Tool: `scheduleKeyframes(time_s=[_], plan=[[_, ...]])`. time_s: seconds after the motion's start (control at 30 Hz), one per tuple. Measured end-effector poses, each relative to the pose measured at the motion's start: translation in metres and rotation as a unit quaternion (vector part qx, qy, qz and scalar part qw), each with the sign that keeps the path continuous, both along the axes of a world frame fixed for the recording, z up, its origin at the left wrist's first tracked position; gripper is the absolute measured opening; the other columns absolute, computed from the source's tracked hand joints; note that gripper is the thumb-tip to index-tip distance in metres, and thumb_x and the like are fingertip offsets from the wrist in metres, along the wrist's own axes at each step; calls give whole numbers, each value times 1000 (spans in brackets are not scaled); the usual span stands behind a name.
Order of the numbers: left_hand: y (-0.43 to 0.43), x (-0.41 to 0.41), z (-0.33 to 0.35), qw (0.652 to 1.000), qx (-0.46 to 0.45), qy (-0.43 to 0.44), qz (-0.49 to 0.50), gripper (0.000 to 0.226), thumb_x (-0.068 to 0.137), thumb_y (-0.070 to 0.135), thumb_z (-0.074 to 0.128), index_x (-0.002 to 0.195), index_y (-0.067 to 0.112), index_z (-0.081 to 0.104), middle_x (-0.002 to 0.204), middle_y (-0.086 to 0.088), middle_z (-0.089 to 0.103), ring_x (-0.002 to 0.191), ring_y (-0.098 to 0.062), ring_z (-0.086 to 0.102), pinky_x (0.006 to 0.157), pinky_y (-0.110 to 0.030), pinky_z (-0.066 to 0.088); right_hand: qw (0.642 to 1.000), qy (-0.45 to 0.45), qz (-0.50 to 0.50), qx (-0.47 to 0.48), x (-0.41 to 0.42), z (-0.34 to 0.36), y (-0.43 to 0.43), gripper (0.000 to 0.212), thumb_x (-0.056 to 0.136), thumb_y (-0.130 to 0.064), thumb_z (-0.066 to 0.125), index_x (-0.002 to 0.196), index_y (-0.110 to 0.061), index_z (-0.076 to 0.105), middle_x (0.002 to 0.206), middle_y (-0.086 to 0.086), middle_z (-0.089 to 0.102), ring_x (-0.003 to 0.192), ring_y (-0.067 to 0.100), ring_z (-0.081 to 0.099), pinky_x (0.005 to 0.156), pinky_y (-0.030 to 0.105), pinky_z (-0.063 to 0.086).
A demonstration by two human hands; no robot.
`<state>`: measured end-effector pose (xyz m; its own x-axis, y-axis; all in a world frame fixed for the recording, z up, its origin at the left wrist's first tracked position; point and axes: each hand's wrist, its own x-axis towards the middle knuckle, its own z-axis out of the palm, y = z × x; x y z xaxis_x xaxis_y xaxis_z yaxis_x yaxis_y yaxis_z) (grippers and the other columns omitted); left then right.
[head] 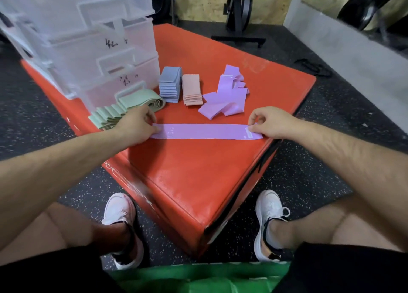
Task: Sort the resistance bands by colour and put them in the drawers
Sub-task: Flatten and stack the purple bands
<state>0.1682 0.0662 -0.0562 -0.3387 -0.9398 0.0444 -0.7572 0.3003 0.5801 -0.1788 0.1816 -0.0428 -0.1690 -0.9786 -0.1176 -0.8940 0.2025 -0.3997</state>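
Head view: L hand point(136, 127), R hand point(272, 125) fingers pinch purple band point(207, 131) ends; R end at box point(187, 173) edge

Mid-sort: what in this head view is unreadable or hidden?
Head view: handwritten labels on the stacked translucent plastic drawers: blurred.
Drawer contents: hidden by frosted walls; top drawer cut off above.
Left end of the flat purple resistance band: partly under the fingers of the left hand.
Near end of the pale green band stack: behind that hand.
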Motion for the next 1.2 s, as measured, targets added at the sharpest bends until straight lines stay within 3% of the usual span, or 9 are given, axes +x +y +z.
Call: scheduleKeyframes(time_s=[0.17,0.4,0.6,0.7,0.8,0.9,1.0,1.1,1.2], plan=[[-7,1,4,997,19,-72,-26,5,81,17,72,76,19,70,74,7,65,73,-14,59,57,-24,39,998,55,20,6,4,9,-2,5,86,-27,71,81,-28,70,73,-11,59,67,12,55,56,29,38],[-17,-33,11,994,-39,-39,-97,10,75,10,67,71,19,68,71,8,65,72,-13,61,64,-25,46,988,61,77,-118,17,16,-30,9,89,-25,67,98,-24,68,96,-2,54,82,16,52,79,38,49],[-22,-100,9,976,-73,-20,-202,17,77,12,70,93,16,69,96,-3,59,88,-19,57,79,-22,41,973,144,129,-126,40,6,-63,38,82,-24,70,120,-29,67,122,-3,56,117,29,44,98,44,42],[-27,-120,7,973,-68,-60,-211,33,77,22,73,108,22,63,109,-5,52,100,-26,54,93,-35,45,975,159,118,-105,45,8,-78,21,89,-21,63,106,-28,73,113,-4,67,114,25,50,93,43,43],[-32,-128,13,969,-63,-102,-215,58,72,36,80,121,28,49,114,3,44,105,-22,48,93,-36,42,989,66,73,-111,45,15,-89,19,92,-15,56,103,-21,71,95,-5,69,98,22,59,83,37,46],[-35,-133,20,978,-39,-29,-202,59,74,42,79,118,32,42,114,5,52,97,-22,58,88,-37,47,992,-28,36,-118,40,28,-97,20,92,-11,53,101,-19,69,82,-11,60,78,12,55,66,21,39],[-35,-141,34,981,-37,69,-176,37,82,25,70,111,21,47,98,-2,61,87,-23,60,78,-38,51,985,-97,10,-142,35,44,-99,16,92,-11,57,92,-22,69,79,-15,60,71,1,53,62,15,37],[-36,-148,47,978,-20,149,-142,19,85,18,66,100,19,54,81,4,60,71,-14,55,61,-24,46,973,-153,-28,-172,26,58,-96,18,93,-9,57,91,-21,69,75,-15,61,68,-5,52,61,10,38],[-40,-152,56,961,23,247,-123,15,85,20,71,91,24,58,86,2,68,75,-11,60,70,-25,49,960,-191,-52,-196,15,66,-91,13,95,-9,59,96,-14,71,76,-10,64,66,-9,53,63,10,39]])
